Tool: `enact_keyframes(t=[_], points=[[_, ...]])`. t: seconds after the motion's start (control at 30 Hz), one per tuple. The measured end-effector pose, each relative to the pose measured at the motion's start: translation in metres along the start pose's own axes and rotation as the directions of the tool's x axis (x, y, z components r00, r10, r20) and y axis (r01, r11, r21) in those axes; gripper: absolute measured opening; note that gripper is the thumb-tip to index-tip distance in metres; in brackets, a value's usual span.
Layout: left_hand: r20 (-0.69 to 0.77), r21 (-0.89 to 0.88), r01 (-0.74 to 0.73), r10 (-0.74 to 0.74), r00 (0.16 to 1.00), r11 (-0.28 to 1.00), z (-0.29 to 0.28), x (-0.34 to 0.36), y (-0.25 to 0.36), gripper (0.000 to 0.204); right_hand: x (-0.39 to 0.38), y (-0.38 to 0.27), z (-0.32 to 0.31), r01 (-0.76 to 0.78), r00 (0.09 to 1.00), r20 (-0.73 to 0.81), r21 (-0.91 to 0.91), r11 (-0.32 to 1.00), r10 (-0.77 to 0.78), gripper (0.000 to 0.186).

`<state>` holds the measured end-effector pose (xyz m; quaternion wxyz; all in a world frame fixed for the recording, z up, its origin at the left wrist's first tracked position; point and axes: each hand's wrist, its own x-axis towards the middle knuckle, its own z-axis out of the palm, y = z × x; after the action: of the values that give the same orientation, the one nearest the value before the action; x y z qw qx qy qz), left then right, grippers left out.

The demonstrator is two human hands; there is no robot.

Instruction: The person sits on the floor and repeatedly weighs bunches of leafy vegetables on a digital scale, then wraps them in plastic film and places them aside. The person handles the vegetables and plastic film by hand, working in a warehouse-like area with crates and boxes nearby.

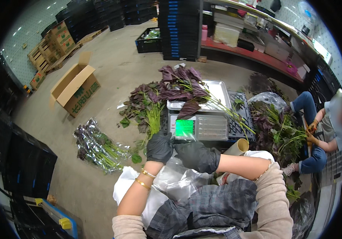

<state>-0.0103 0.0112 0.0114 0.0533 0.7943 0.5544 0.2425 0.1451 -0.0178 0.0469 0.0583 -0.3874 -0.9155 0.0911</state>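
My left hand and my right hand, both in black gloves, are close together in front of the digital scale. Their fingers are closed on a clear plastic bag, which hangs down onto my lap; the exact fingertip hold is partly hidden. On the scale, whose green display is lit, rests a metal tray. A few purple leafy stems lie across this tray. Just beyond my left hand, a bunch of purple-leaved greens points its green stalks toward me.
Left on the floor are bagged greens and an open cardboard box. A cardboard tube lies by my right forearm. At the right, a co-worker's gloved hands touch a heap of greens. Stacked black crates stand at the back.
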Motion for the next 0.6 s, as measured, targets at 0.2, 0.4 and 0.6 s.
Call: enact_keyframes(t=[0.2, 0.4, 0.6], points=[[0.358, -0.544, 0.258, -0.057, 0.932, 0.799, 0.004, 0.004, 0.000, 0.027, -0.009, 0.023, 0.002, 0.161, 0.967, 0.169, 0.187, 0.969, -0.193, 0.019], [0.351, -0.800, 0.490, -0.393, 0.850, 0.346, 0.002, 0.008, -0.008, 0.014, -0.077, 0.115, 0.019, -0.159, 0.835, -0.493, 0.209, 0.965, 0.244, 0.014], [0.267, -0.850, 0.418, -0.422, 0.866, 0.320, 0.009, 0.001, -0.009, 0.015, -0.144, 0.190, 0.079, -0.597, 0.680, 0.286, -0.320, 0.736, 0.675, 0.050]])
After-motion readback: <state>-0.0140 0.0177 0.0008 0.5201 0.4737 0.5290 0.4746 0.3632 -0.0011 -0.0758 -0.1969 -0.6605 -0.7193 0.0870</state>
